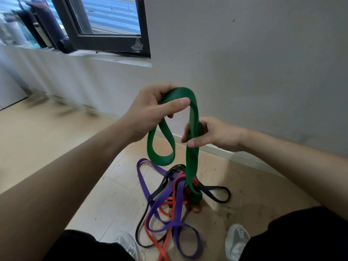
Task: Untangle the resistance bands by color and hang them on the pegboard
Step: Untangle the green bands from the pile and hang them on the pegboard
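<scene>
A wide green band (192,159) is lifted from a tangle on the floor. My left hand (150,112) pinches its top bend, and a loop of it hangs below that hand. My right hand (212,133) grips the strand that runs down into the pile. The green band's lower end is still caught among a purple band (169,208), an orange-red band (160,243) and a thin black band (218,194), which lie knotted together on the tiles. No pegboard is in view.
A grey wall (263,72) with a skirting board stands just behind the pile. A dark-framed window (105,36) is at the upper left. My two grey shoes (237,240) stand either side of the tangle on the beige tiled floor (47,132).
</scene>
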